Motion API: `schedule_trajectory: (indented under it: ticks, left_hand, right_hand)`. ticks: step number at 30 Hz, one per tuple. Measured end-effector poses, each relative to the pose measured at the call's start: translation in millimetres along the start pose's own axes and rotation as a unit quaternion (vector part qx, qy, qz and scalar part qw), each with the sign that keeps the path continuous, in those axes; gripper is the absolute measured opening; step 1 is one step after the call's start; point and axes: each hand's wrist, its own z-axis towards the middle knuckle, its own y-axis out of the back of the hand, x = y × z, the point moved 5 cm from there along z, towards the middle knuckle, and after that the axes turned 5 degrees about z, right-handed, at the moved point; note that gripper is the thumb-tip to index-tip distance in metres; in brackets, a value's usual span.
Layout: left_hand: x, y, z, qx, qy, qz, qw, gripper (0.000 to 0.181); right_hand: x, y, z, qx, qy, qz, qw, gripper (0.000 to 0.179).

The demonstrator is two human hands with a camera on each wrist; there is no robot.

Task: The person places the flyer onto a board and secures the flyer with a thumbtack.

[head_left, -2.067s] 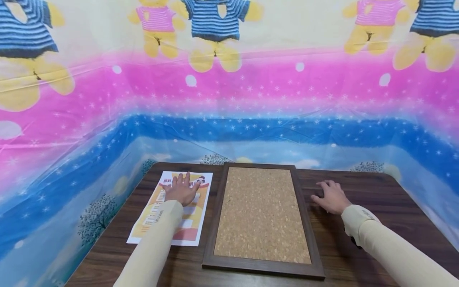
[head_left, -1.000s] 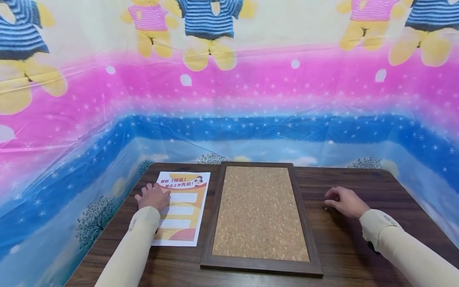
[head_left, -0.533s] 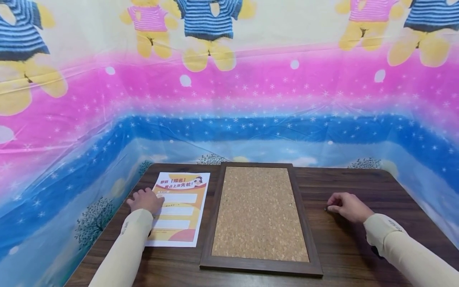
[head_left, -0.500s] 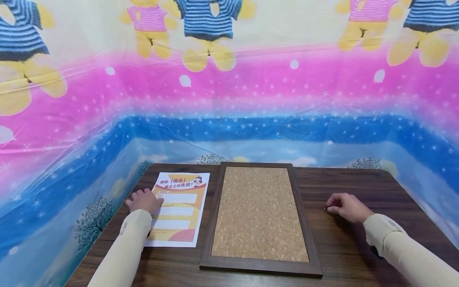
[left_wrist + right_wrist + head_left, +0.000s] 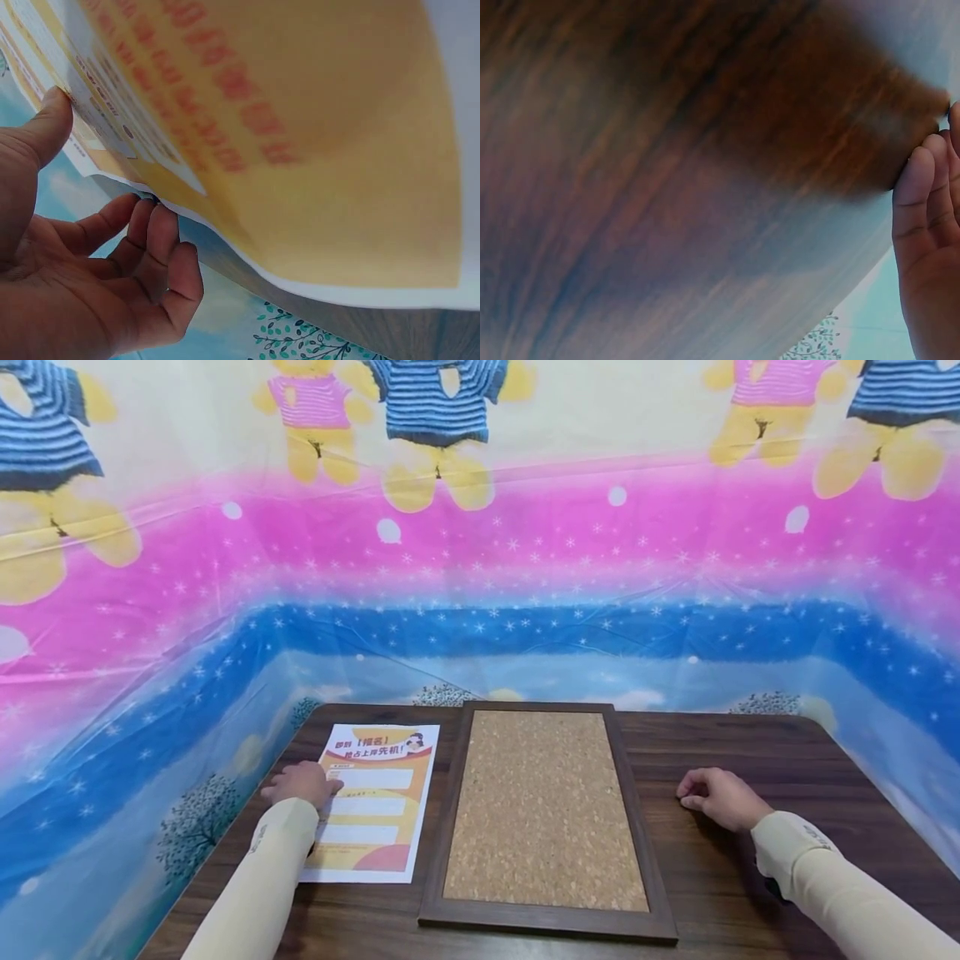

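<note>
A paper sheet lies on the counter to the right of the left hand, whose thumb is over its left side; the sheet extends both beyond and nearer than that hand. A corkboard lies between the hands, just right of the sheet and left of the right hand. A fabric backdrop hangs behind the counter, beyond both hands, and wraps around either side.

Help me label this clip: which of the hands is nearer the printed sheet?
The left hand, whose thumb reaches over the printed sheet; the right hand is right of the corkboard.
</note>
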Motion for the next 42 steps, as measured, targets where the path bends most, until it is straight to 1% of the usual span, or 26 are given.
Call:
schedule_trajectory:
  ticks: [5,10,14,17,20,25,29,31,33,37,39,42]
  left_hand:
    - [2.1,0.9,-1.2,0.006,0.019,0.000,0.9998,0.067]
    - [0.3,2.2,-1.0,0.021,0.033,-0.010,0.9992,0.071]
    - [-1.9,3.4,-1.5,0.019,0.047,-0.008,0.9987,0.074]
    - [-3.8,3.8,-2.1,0.011,0.043,-0.002,0.9990,0.068]
    - [-5.2,5.5,-3.5,0.010,0.038,0.001,0.9992,0.066]
    - [-4.4,4.8,-3.2,0.024,0.045,-0.004,0.9987,0.077]
    - [-1.6,2.1,-1.6,0.031,0.041,-0.014,0.9986,0.081]
    - [0.7,1.4,-1.6,0.030,0.037,-0.023,0.9986,0.078]
    - [2.9,0.9,-2.2,0.031,0.031,-0.034,0.9984,0.072]
    - [5.1,2.0,-3.4,0.038,0.015,-0.058,0.9975,0.047]
    - [5.2,2.9,-3.6,0.043,0.013,-0.068,0.9967,0.035]
    - [6.0,5.7,-3.5,0.047,0.014,-0.083,0.9953,0.026]
  right_hand:
    - [-1.1,-0.8,0.2,-0.004,-0.001,-0.004,1.0000,0.007]
    - [-2.1,-0.6,0.1,-0.009,0.004,-0.004,0.9999,0.010]
    - [-2.4,-1.0,0.3,-0.006,0.001,-0.001,1.0000,0.011]
    - [-2.7,-1.5,0.7,-0.005,-0.003,0.001,1.0000,0.011]
    - [-3.3,-1.8,1.3,-0.003,-0.007,0.004,1.0000,0.010]
    - [-5.2,-2.6,2.2,0.000,-0.013,0.006,0.9999,0.008]
    - [-5.2,-2.8,2.7,-0.002,-0.015,0.005,0.9999,0.009]
    - [-4.2,-2.8,3.1,-0.002,-0.014,0.008,0.9999,0.008]
    - [-3.3,-3.0,3.4,-0.001,-0.011,0.012,0.9999,0.007]
    - [-3.7,-3.7,3.4,-0.001,-0.004,0.013,0.9999,0.007]
    - [-4.4,-3.8,2.7,-0.003,-0.002,0.011,0.9999,0.009]
    - [-4.1,-3.5,1.0,-0.004,0.001,0.012,0.9999,0.010]
